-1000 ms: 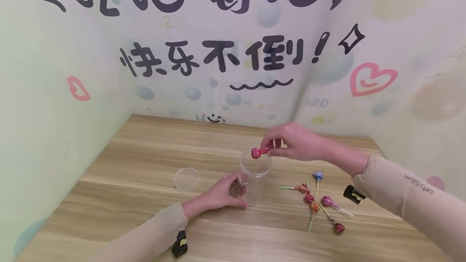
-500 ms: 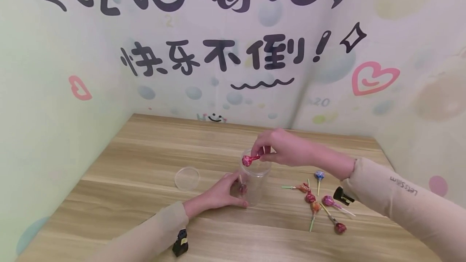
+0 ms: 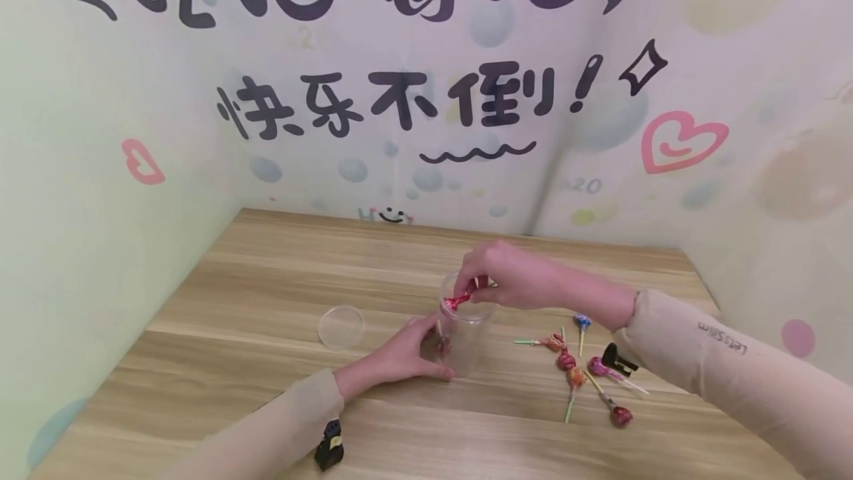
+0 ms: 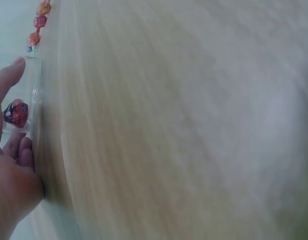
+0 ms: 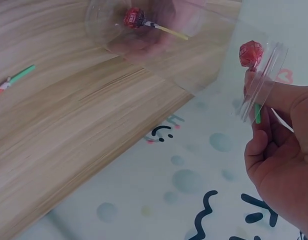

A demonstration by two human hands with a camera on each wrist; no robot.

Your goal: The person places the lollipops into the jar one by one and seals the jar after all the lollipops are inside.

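Note:
A clear plastic jar (image 3: pixel 470 347) stands upright on the table, without a lid. My left hand (image 3: pixel 398 352) holds it low down, thumb on the near side and fingers round the far side. Inside, at the bottom, lies a dark red lollipop (image 5: pixel 134 18) with a yellow stick. At the mouth of the jar, my right hand (image 3: pixel 509 272) pinches another red lollipop (image 5: pixel 251 53) by its green stick. In the right wrist view, its wrapped candy is within the jar, just past the rim. The fingertips are at the rim too.
A round clear lid (image 3: pixel 341 328) lies on the table (image 3: pixel 280 272), left of the jar. To the right are several loose lollipops, among them a blue one (image 3: pixel 582 321), an orange one (image 3: pixel 576 376) and a dark red one (image 3: pixel 621 415). A printed wall (image 3: pixel 320 176) borders the table's back.
My right hand has moved left and down, bringing the red lollipop from above the rim into the jar's mouth. The left hand and the jar have stayed in place.

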